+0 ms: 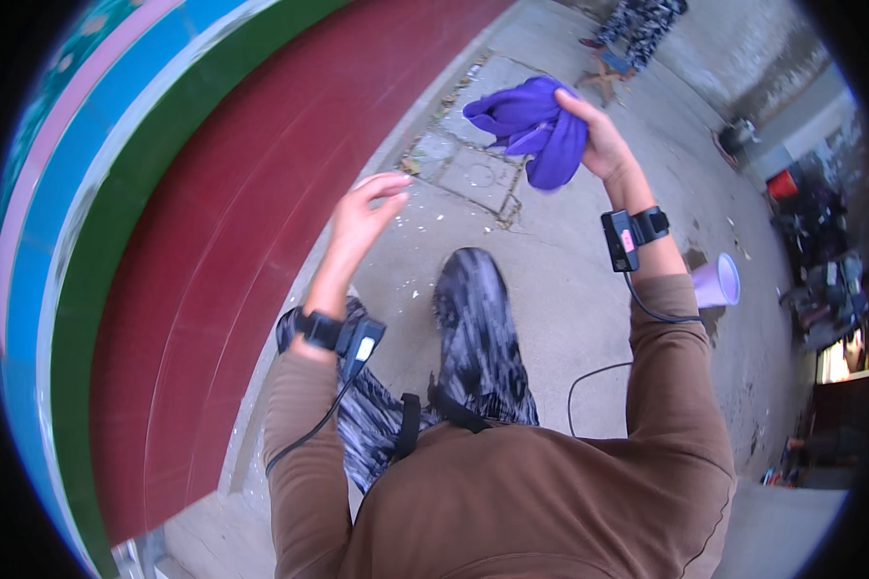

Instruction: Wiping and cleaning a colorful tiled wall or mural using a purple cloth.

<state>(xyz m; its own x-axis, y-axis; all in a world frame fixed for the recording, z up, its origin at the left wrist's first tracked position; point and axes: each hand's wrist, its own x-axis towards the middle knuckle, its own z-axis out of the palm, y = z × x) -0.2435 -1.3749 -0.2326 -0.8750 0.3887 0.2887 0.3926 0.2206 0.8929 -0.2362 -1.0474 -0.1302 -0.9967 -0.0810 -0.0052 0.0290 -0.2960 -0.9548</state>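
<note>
A bunched purple cloth (543, 130) hangs from my right hand (602, 145), whose thumb lies over its edge and whose fingers are mostly hidden behind it. My left hand (369, 210) is raised beside the red lower band of the wall (217, 231), its fingers slightly curled and apart with nothing in them. It does not touch the cloth. Both wrists wear black straps with small devices and cables.
A lilac plastic bucket (717, 281) stands on the concrete floor (572, 326) right of my right forearm. A person in patterned trousers (641, 32) is at the top, by a wooden stool (602, 81). Farther right are a red container (782, 185) and dark clutter.
</note>
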